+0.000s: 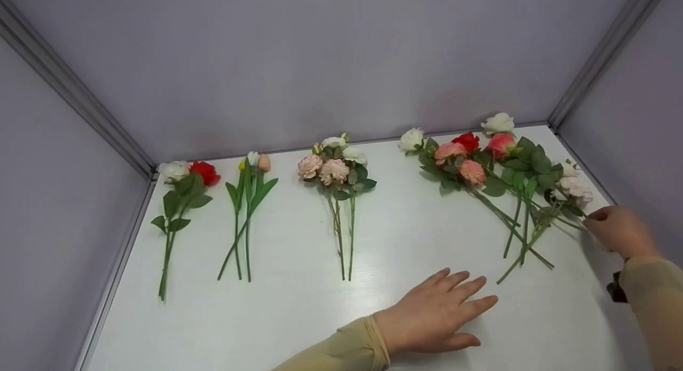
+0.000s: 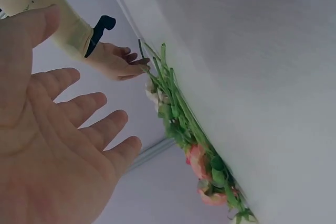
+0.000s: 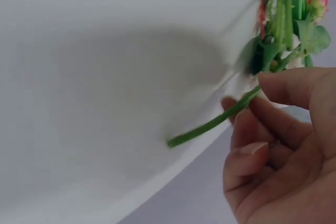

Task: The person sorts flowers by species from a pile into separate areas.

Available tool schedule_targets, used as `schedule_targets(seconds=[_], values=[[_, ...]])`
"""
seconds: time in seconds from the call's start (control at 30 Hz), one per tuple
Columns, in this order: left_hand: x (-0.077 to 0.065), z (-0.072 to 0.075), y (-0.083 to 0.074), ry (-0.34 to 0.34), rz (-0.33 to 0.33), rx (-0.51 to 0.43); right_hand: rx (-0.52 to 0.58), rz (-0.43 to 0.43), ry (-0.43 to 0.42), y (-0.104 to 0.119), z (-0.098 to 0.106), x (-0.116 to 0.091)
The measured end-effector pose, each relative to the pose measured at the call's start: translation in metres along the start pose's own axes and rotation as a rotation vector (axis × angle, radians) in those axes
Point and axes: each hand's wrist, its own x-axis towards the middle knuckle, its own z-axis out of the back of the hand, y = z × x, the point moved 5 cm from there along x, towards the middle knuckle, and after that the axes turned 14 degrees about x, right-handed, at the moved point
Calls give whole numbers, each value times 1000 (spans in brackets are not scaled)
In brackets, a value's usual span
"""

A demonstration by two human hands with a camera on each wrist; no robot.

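Note:
At the right edge of the table, my right hand [image 1: 621,231] pinches a green flower stem [image 3: 202,129] between thumb and fingers. The stem's cut end sticks out past the fingertips in the right wrist view. Just beyond that hand lies a pale pink-white flower [image 1: 575,190], beside a loose heap with a coral flower [image 1: 472,172], a red flower [image 1: 466,142], a pink rose [image 1: 501,145] and white roses [image 1: 499,123]. Their stems cross toward the front. My left hand [image 1: 440,312] is spread with straight fingers, palm down near the front middle of the table, holding nothing.
Three sorted bunches lie on the white table [image 1: 299,323]: a white rose [image 1: 175,171] with a red rose [image 1: 205,173] at left, tulips [image 1: 264,163] beside them, and pale pink flowers [image 1: 334,171] in the middle. Grey panels [image 1: 320,56] enclose the back and sides.

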Motion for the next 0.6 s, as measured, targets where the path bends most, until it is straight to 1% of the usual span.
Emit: schedule_targets(seconds=[0.1,0.17,0.27,0.4,0.47,0.53,0.6], values=[[4,-1,-2,4,-9,-6,1,48,-35,-2,-3,0],[4,-2,-2,13,-5,-12,-11,79,-84,-1,-2,-2],[2,-3,1,23,10,-30,-19,103,-141,2,3,-5],[-2,-3,8,19,35,-75,-8,137,-188,9,8,-10],[-4,-3,13,4,58,-117,5,149,-197,14,7,-13],[-7,-3,20,-28,91,-170,21,170,-195,23,2,-16],[-10,-4,28,-73,142,-258,43,212,-191,36,-7,-20]])
